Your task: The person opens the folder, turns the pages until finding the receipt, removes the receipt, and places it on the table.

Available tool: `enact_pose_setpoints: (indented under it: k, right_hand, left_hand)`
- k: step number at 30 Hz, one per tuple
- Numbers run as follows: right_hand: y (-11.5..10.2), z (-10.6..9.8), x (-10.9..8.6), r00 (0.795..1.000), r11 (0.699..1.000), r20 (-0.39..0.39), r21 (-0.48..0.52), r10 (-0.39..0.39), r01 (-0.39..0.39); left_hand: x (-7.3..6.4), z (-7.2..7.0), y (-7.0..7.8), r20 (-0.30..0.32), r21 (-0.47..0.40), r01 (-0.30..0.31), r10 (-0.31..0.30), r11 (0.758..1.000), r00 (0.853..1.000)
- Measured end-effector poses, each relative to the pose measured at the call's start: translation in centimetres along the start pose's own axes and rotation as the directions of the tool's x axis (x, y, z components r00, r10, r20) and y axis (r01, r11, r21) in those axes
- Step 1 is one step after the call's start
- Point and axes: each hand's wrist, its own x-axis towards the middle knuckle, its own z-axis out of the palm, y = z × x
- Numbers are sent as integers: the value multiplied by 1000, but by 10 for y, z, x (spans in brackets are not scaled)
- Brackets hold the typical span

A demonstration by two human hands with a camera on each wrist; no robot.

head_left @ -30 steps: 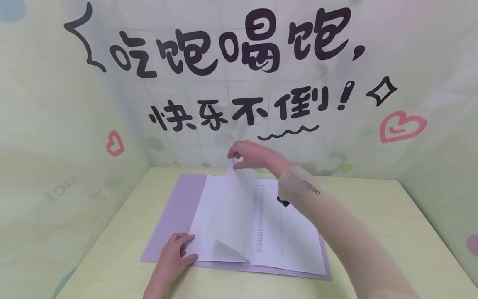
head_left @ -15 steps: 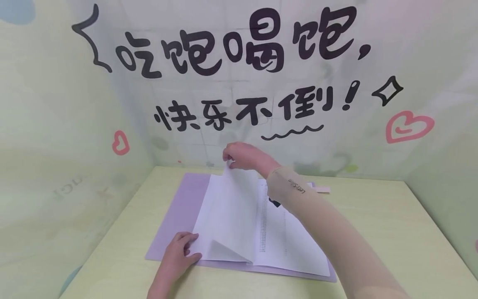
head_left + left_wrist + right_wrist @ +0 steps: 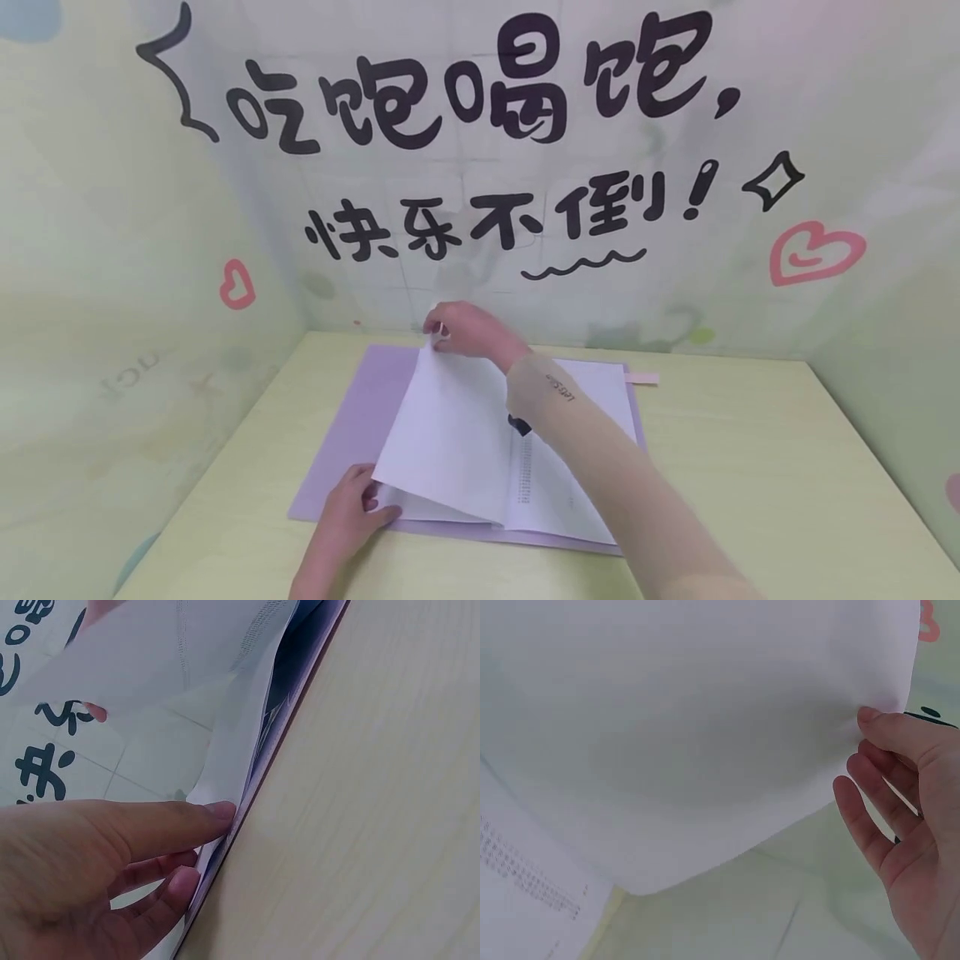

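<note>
A book with a purple cover (image 3: 341, 425) lies spread on the table, its white pages printed in columns (image 3: 525, 475). My right hand (image 3: 472, 329) pinches the far outer corner of a lifted page (image 3: 450, 425) between thumb and fingers. In the right wrist view this page (image 3: 705, 750) hangs as a broad blank sheet from the thumb (image 3: 885, 724). My left hand (image 3: 348, 508) rests at the book's near left corner, thumb and relaxed fingers on the pages. In the left wrist view the left thumb (image 3: 202, 817) touches the page edge just above the purple cover.
The pale wooden table (image 3: 757, 467) extends on both sides of the book. A small pink tab (image 3: 642, 378) sticks out at the book's far right. Light fabric walls with black lettering (image 3: 450, 225) and pink hearts (image 3: 817, 252) stand around the table.
My right hand has moved left and lower, carrying the page over toward the left side. The page now covers most of the left pages. My left hand stays at the corner.
</note>
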Motion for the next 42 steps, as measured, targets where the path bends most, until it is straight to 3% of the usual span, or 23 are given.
enact_pose_setpoints:
  k: [5,16,24,35,42]
  right_hand:
    - [-2,21,8,1000,1000,0,11,16,-16]
    - [1,62,13,997,997,22,2,74,-74]
    - [5,71,15,995,994,36,-56,95,-93]
    - [9,87,16,994,993,81,-89,79,-72]
    - [8,98,15,990,992,90,-79,104,-97]
  left_hand:
    - [-1,-1,-3,-3,-22,9,-9,1000,1000]
    - [-3,-2,-5,-8,23,-40,40,999,999]
    - [-1,-2,-8,-10,26,-38,39,999,999]
    - [-2,-9,-4,55,-48,56,-53,997,997]
    - [0,-5,-6,5,-42,63,-63,997,998]
